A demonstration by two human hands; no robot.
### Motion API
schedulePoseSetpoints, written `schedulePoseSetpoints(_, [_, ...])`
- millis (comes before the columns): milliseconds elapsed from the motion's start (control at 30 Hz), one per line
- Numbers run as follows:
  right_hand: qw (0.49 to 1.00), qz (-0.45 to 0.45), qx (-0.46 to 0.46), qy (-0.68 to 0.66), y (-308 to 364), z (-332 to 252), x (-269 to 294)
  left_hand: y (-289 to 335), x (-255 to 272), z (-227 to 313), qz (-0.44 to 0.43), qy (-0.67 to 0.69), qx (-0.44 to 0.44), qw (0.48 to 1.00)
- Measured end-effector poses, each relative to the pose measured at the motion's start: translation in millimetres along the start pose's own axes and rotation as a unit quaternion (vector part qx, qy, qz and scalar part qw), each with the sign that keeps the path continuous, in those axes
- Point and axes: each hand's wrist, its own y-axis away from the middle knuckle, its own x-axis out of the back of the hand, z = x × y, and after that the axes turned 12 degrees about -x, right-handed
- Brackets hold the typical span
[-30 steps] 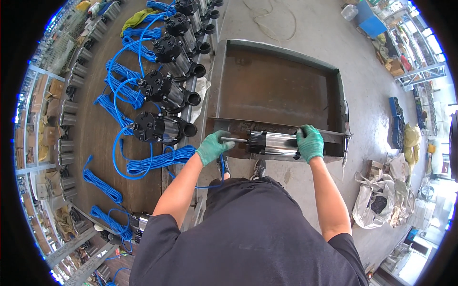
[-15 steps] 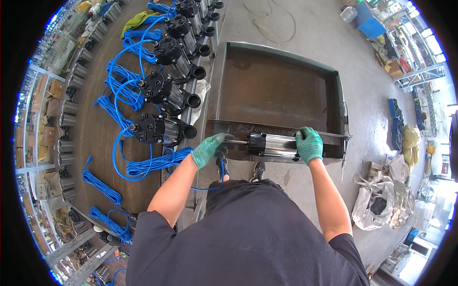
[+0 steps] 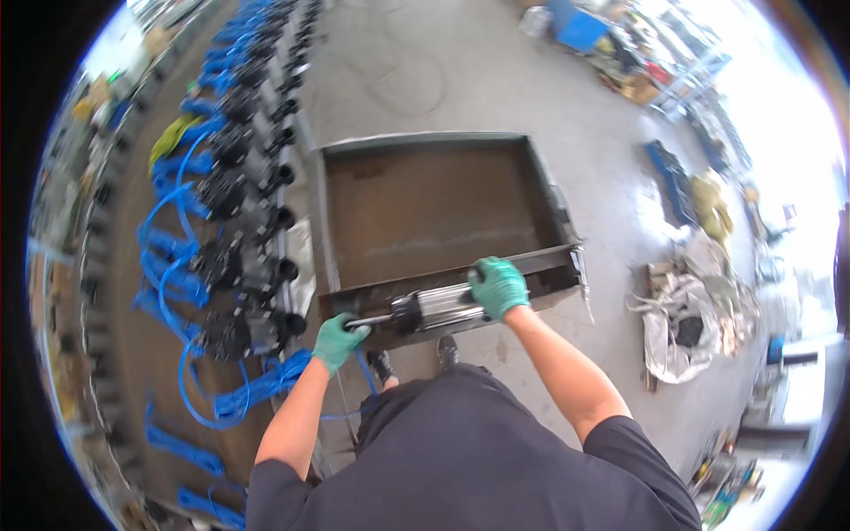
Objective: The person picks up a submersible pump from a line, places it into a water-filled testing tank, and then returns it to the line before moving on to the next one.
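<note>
Head view: shiny metal cylinder (image 3: 444,305) under gloved right hand (image 3: 498,288).

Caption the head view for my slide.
Green-gloved left hand on the rod, right hand on the silver cylinder, at a metal tray.

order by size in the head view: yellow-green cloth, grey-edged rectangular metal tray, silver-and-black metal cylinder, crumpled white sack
1. Metal tray
2. White sack
3. Metal cylinder
4. Yellow-green cloth

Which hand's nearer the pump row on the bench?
Left: left hand, on the metal rod, is just right of the pump row; right hand, on the metal cylinder, is farther right.
</note>
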Motion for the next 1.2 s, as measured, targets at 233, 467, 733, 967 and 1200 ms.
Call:
schedulePoseSetpoints(233, [1.000,0.011,-0.012,-0.011,5,7,-4,3,23,32,-0.091,0.090,0.033,0.991])
schedulePoseSetpoints(467, [1.000,-0.006,-0.021,-0.019,6,2,0,-16,20,12,-0.047,-0.224,0.006,0.973])
schedulePoseSetpoints(733, [0.999,-0.009,-0.027,-0.028,8,3,7,-19,30,48,-0.064,0.301,0.244,0.920])
schedulePoseSetpoints(967, [0.999,-0.002,-0.011,-0.038,6,6,3,-9,21,-2,-0.094,0.004,-0.044,0.995])
schedulePoseSetpoints(1200, [0.999,0.005,-0.007,-0.051,6,7,2,-18,22,29,-0.097,-0.308,-0.022,0.946])
